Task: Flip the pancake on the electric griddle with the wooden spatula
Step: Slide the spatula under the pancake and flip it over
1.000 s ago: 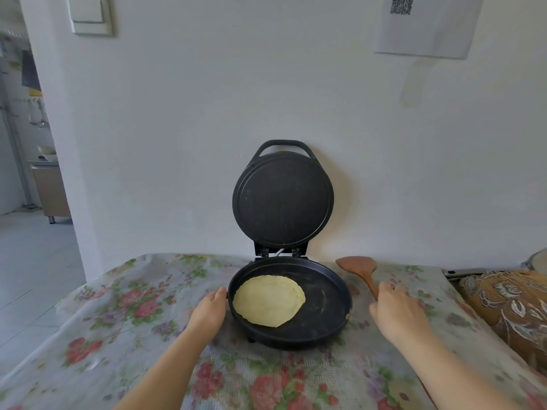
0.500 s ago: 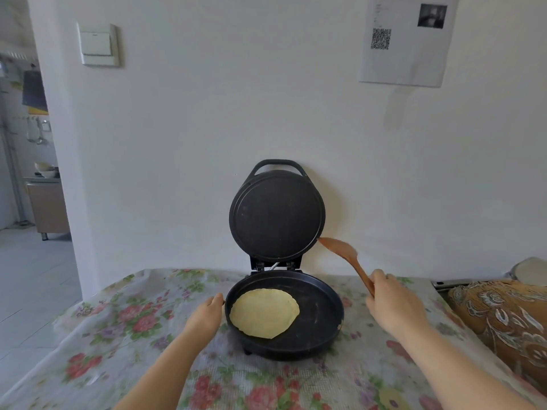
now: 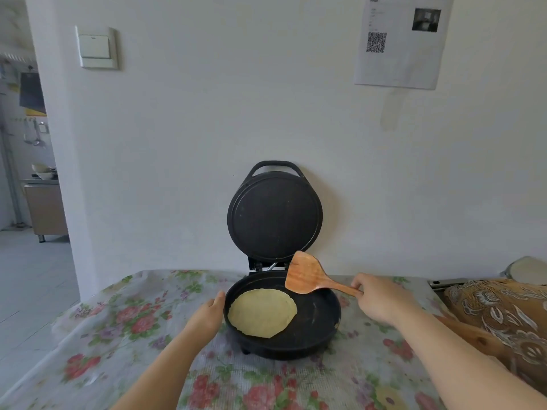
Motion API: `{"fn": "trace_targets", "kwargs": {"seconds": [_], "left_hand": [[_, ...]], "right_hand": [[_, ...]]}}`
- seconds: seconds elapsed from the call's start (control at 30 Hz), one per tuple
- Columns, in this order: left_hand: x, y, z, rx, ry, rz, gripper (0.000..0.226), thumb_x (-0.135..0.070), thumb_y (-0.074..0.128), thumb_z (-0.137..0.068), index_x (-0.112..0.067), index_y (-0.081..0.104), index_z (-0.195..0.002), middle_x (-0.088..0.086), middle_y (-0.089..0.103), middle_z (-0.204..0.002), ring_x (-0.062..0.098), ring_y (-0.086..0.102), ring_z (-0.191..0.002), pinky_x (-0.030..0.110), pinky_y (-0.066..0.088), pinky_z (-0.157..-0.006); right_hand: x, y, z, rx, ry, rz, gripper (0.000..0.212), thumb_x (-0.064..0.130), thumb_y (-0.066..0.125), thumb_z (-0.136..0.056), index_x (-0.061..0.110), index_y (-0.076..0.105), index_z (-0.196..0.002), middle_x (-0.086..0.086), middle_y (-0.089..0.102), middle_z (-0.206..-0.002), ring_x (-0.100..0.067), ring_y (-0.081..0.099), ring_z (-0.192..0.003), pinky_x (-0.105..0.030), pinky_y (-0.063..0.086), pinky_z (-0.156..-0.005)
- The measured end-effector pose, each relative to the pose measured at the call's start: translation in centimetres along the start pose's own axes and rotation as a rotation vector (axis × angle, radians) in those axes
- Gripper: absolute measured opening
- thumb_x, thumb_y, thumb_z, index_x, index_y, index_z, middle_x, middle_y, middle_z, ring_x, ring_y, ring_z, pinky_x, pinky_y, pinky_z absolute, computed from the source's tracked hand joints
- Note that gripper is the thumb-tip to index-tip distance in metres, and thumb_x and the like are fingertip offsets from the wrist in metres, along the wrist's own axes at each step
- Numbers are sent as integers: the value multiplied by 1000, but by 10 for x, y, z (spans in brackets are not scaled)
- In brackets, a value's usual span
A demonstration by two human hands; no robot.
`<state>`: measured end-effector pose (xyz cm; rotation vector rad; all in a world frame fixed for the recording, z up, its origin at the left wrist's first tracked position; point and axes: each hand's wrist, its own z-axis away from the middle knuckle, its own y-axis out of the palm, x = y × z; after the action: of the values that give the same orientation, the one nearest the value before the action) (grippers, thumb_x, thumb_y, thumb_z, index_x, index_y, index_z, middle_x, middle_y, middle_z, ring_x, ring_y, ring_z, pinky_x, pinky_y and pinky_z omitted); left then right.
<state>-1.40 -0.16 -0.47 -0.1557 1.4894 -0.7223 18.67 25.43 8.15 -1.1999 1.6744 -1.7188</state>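
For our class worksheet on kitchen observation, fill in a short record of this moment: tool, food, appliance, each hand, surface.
tool: brown wooden spatula, blade raised above the pan's back right
food: pale yellow round pancake, flat in the pan's left part
appliance: black round electric griddle, lid open and upright
right hand: grips the spatula handle
left hand: at the griddle's left rim
surface: floral tablecloth

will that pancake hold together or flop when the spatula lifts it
The pancake looks thin, pale and flat, so it will probably droop over the wooden spatula blade. It is wider than the blade, so the unsupported edges may fold or tear.
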Motion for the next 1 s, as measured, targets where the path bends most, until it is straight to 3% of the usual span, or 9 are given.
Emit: {"fn": "trace_targets", "kwargs": {"seconds": [0.17,0.3,0.43,0.63,0.8,1.0], "left_hand": [[8,5,-1,11,-20,3,61,-47,19,-97,-10,48,-135,13,50,-139,29,46,-128,43,34,-111],[11,5,-2,3,-22,19,59,-45,20,-98,-9,55,-128,14,58,-129,29,52,-117,41,40,-104],[10,5,-3,1,-28,23,59,-45,20,-98,-8,61,-120,13,63,-116,27,57,-105,35,42,-93],[11,4,-3,-10,-31,29,59,-45,21,-98,-9,61,-120,12,63,-114,26,57,-104,32,40,-89],[10,4,-1,-13,-31,18,59,-47,20,-97,-10,61,-119,10,62,-111,27,55,-105,36,40,-94],[8,4,1,11,-14,-57,58,-45,22,-98,-7,52,-130,14,55,-132,30,51,-119,40,39,-105]], "right_hand": [[6,-6,-6,6,32,22,23,15,47,-90,28,62,-101,4,62,-80,-16,56,-67,-27,36,-51],[6,-11,-11,57,59,101,33,12,47,-88,32,62,-109,2,64,-102,-20,58,-85,-28,43,-67],[4,-12,-14,110,69,120,34,10,44,-90,32,61,-110,2,61,-102,-21,59,-91,-32,51,-80],[2,-12,-16,138,67,62,33,6,43,-90,30,62,-102,6,57,-81,-14,55,-68,-27,41,-56],[3,-14,-14,229,34,32,38,1,42,-91,24,67,-108,7,54,-76,-8,47,-60,-21,34,-49],[1,-20,-10,419,46,-74,37,-1,46,-90,22,67,-112,-2,63,-73,-11,48,-52,-20,41,-49]]}}
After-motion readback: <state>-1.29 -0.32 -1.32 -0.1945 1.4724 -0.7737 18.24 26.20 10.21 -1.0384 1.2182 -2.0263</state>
